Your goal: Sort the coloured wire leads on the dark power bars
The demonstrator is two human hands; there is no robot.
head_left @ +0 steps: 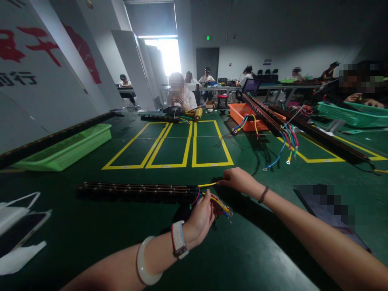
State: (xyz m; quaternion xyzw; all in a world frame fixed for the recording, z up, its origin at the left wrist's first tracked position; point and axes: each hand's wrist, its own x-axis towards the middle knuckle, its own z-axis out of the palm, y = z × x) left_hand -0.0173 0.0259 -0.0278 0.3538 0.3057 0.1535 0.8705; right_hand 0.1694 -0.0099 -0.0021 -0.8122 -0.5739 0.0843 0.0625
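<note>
A long black strip with several thin copper-coloured lines (136, 192) lies across the green table, its wires at the right end. My left hand (201, 220) is closed round a bundle of yellow, blue and red wires (224, 208), whose metal ring lugs stick out past the fingers. My right hand (238, 180) pinches a single yellow wire (207, 185) and holds it out straight to the right of the strip. The tip of that wire is hidden by the fingers.
A green basket (69, 149) with another black strip across it stands at left. An orange basket (242, 115) bears more strips with dangling wires (287, 139). Yellow taped rectangles (212, 165) mark the table (127, 222). A dark tablet-like slab (330, 214) lies right. Co-workers sit beyond.
</note>
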